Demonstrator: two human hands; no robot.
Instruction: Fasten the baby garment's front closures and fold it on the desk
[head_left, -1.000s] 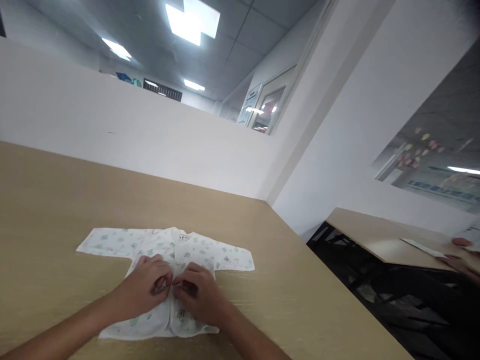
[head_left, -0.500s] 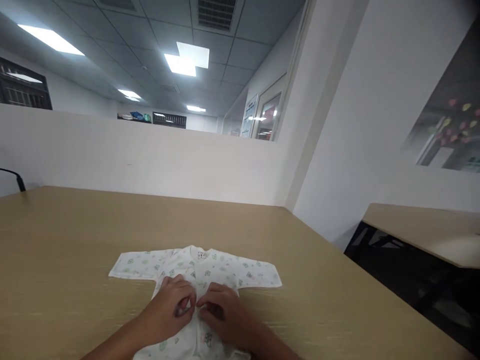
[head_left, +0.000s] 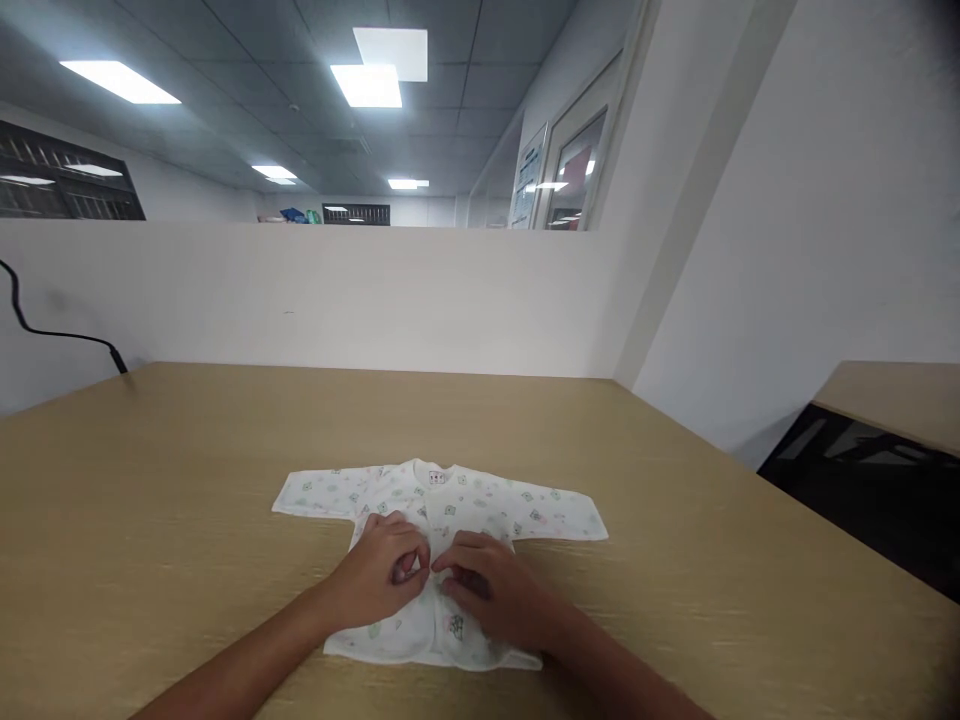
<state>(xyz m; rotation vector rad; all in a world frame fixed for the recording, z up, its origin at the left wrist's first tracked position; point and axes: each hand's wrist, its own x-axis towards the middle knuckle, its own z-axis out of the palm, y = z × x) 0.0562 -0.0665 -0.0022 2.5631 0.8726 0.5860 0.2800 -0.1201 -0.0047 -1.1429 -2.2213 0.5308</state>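
Note:
A small white baby shirt (head_left: 480,500) with a pale green and grey animal print lies face up, both sleeves spread out to the sides. At its front opening, partway down the chest, my left hand (head_left: 381,568) pinches the fabric edge between thumb and index finger. My right hand (head_left: 495,588) is just across the opening, thumb and forefinger closed on the other edge. The fingertips of both hands nearly meet. Whatever fastener lies between them is too small to make out. The neckline with its printed label and the lower hem are visible.
The shirt rests on a wooden table (head_left: 225,420) backed by a low white partition (head_left: 420,300). A black cable (head_left: 67,335) comes down to the table's far left corner. Another table (head_left: 907,395) with a dark underside stands to the right.
The camera view has shifted, so the shirt and hands appear farther right and higher, and the hem now shows. Both hands stay at the same place on the front opening.

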